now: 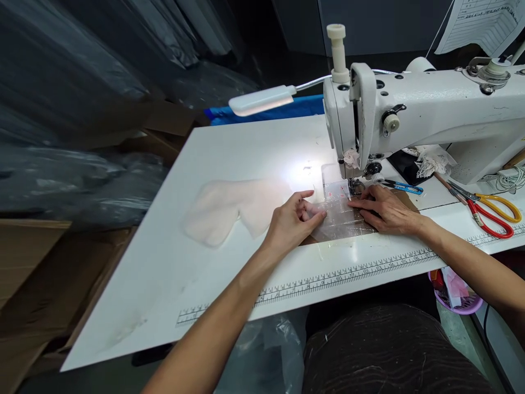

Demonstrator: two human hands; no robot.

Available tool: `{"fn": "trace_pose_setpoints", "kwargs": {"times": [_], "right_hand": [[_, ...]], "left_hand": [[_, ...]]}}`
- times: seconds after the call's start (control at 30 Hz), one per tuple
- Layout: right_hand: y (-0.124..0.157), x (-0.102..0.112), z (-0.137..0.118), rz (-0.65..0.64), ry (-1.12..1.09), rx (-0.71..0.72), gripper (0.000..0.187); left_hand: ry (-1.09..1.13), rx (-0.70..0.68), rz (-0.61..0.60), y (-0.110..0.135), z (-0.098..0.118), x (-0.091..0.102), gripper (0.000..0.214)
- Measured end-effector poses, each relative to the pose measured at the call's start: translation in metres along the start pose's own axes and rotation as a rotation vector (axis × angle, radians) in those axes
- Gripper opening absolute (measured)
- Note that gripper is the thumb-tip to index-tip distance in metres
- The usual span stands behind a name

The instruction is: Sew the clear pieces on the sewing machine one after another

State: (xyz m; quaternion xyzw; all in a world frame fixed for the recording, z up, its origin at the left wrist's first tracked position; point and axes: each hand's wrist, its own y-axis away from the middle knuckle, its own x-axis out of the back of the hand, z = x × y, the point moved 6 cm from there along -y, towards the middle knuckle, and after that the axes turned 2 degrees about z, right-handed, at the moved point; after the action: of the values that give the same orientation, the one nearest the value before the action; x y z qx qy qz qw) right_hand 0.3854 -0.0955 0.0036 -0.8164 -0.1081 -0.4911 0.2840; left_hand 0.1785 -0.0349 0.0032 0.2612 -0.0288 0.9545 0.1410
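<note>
On the white table (164,262), near the sewing machine (410,109), the left hand (293,219) curls its fingers and thumb onto the right edge of a pale cloth (233,208). The right hand (385,210) lies flat, fingers together, on a clear sheet (340,219) under the needle. Red scissors (492,210) lie far right.

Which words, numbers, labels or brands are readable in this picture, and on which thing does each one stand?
Ruler printed along the table edge: numbers, too small to read surely.
Paper hanging at top right: printed lines, too blurred to read.
Sewing machine: no brand or label shows.
Clear sheet: red marks only, no words.
</note>
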Motion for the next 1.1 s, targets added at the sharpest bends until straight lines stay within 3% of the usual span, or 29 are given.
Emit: {"fn": "trace_pose_setpoints", "kwargs": {"times": [0.53, 0.93, 1.03, 1.1], "right_hand": [[0.003, 0.004, -0.001, 0.019, -0.044, 0.001, 0.038], [0.007, 0.004, -0.008, -0.080, 0.009, 0.040, 0.034], [0.007, 0.004, -0.008, -0.078, 0.010, 0.034, 0.034], [0.007, 0.004, -0.009, -0.075, 0.006, 0.028, 0.034]], "left_hand": [[-0.062, -0.042, 0.007, 0.000, -0.002, -0.001, 0.058], [-0.121, -0.075, 0.010, 0.001, -0.001, -0.001, 0.058], [-0.157, -0.142, 0.038, 0.001, 0.001, 0.003, 0.054], [-0.232, -0.264, 0.137, 0.001, 0.009, 0.010, 0.044]]}}
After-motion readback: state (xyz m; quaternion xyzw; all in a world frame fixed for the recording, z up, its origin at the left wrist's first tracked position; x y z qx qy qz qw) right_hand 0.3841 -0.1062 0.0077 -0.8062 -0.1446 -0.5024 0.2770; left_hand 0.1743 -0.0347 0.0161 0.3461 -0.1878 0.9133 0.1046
